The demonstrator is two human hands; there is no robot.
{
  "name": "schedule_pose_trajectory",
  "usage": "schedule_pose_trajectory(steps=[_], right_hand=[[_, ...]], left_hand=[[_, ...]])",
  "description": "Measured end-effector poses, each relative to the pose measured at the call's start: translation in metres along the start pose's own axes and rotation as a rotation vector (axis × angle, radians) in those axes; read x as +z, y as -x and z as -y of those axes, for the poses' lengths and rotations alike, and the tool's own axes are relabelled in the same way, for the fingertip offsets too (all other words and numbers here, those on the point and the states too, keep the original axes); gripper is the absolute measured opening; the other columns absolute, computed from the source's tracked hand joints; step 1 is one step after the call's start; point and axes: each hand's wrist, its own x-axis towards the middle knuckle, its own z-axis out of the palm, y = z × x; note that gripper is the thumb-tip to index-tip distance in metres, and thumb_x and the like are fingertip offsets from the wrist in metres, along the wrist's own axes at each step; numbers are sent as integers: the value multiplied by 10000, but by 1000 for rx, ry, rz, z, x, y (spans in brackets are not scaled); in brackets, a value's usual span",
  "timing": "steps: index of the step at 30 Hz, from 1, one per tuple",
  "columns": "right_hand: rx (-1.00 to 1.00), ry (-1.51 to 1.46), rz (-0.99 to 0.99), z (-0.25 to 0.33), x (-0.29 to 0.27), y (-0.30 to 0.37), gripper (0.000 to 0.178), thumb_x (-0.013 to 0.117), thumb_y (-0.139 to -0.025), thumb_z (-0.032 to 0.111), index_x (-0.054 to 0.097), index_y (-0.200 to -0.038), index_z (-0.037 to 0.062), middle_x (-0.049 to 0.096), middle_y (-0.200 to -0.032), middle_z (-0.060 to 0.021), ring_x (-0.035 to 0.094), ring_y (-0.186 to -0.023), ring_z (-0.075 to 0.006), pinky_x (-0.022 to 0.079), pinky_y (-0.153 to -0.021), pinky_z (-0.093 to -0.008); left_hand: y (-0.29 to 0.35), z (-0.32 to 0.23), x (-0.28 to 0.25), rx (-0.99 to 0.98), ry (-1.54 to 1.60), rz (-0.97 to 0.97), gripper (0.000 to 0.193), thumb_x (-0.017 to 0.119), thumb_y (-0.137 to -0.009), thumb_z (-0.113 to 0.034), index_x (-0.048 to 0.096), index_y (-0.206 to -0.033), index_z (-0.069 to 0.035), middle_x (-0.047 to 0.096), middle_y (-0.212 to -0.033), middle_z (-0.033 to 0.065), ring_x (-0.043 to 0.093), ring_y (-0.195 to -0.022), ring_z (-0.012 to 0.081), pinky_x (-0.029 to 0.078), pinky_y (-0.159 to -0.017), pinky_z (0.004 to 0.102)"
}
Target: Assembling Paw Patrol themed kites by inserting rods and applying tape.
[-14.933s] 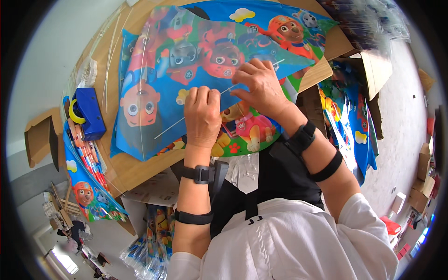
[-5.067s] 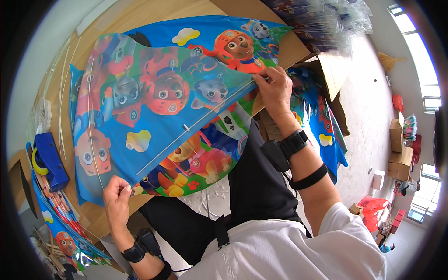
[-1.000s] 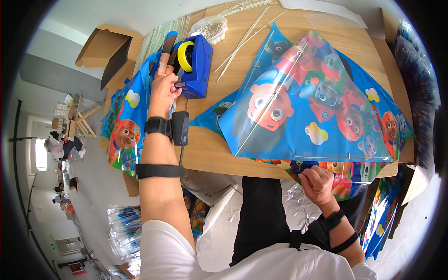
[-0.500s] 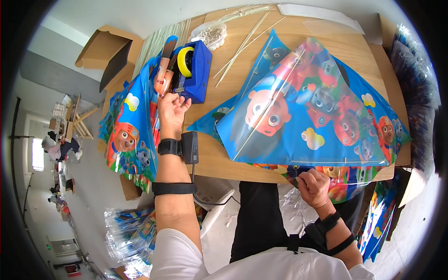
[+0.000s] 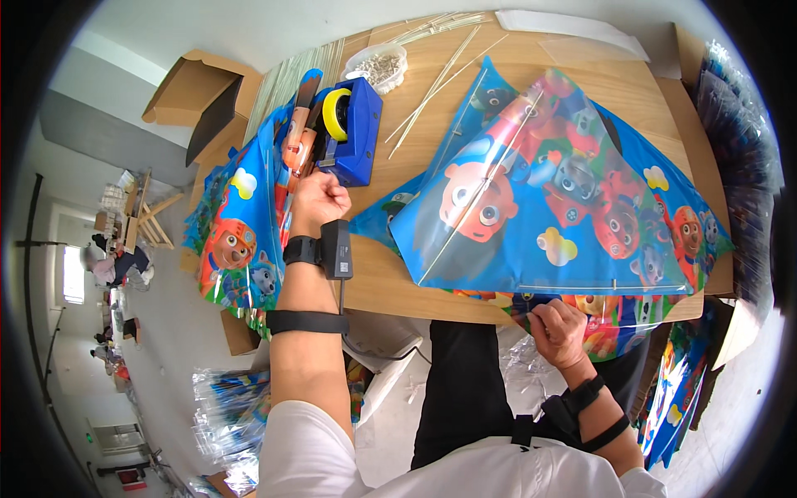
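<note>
Beyond the left hand, at the table's far edge, a small clear tub of pale metal bits sits beside a spread of thin wooden sticks. Further out to the left of that hand an open cardboard box stands off the table, and bundles of wrapped kites lie on the floor beside the left forearm. Far to the right of the right hand, dark plastic-wrapped stacks line the table's edge.
</note>
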Motion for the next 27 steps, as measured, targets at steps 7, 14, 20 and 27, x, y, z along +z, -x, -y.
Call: schedule_pose_trajectory(steps=[7,14,20,27], right_hand=[[-4,-4,1,-1,-2,1,153,683,-686,36,572,-782,80,496,-629,-56,532,-521,-256,425,-471,-356],[3,-5,-21,0,-2,1,159,680,-688,32,564,-784,81,488,-623,-53,532,-525,-251,423,-470,-351],[5,-3,-7,-1,-3,1,161,680,-688,27,564,-786,81,490,-623,-50,532,-525,-250,421,-468,-348],[8,1,5,-1,-2,1,166,682,-682,25,563,-784,80,499,-627,-49,530,-517,-253,421,-461,-346]], left_hand=[[6,37,4,882,-244,-438,89,606,-719,-94,518,-725,-77,503,-679,37,491,-547,148,397,-456,307],[2,-24,29,1016,-665,-239,208,683,-639,-49,594,-812,23,583,-810,67,548,-692,184,452,-614,328],[10,-41,50,682,-801,-254,113,643,-634,16,585,-731,15,540,-679,70,505,-546,148,413,-471,288],[1,-50,46,664,-890,-234,94,614,-648,66,573,-715,15,484,-613,56,456,-460,140,368,-387,258]])
